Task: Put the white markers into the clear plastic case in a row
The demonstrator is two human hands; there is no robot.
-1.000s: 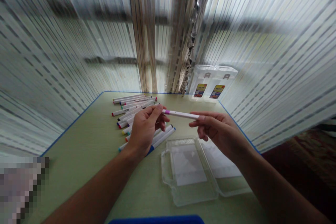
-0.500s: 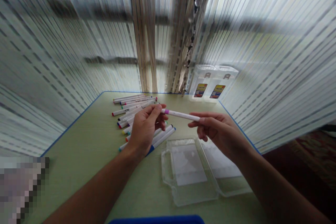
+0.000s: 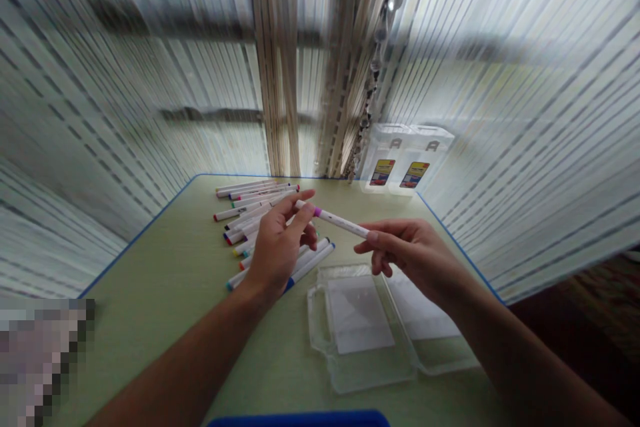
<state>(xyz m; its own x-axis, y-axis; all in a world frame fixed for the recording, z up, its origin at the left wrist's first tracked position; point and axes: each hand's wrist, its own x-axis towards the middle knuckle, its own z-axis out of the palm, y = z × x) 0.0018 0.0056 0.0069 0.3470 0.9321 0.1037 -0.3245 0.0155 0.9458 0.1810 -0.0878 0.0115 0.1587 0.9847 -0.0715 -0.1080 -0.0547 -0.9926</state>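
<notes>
A white marker with a purple band is held up between my two hands above the table. My left hand pinches its purple-banded end between thumb and fingers. At the other end, my right hand grips the white tip with thumb and fingertips. Several white markers with coloured ends lie in a loose pile behind and partly hidden by my left hand. Below my right hand an open clear plastic case lies flat, white sheets showing inside both halves; my right forearm covers part of it.
Two clear plastic cases with coloured labels stand upright at the table's back right. The pale green table has a blue edge and meets string curtains at the back and sides. A blue edge shows at the bottom.
The marker has tilted more, its right end lower and slightly left. More of its white end now shows past my left thumb. My right hand has shifted a little left and down.
</notes>
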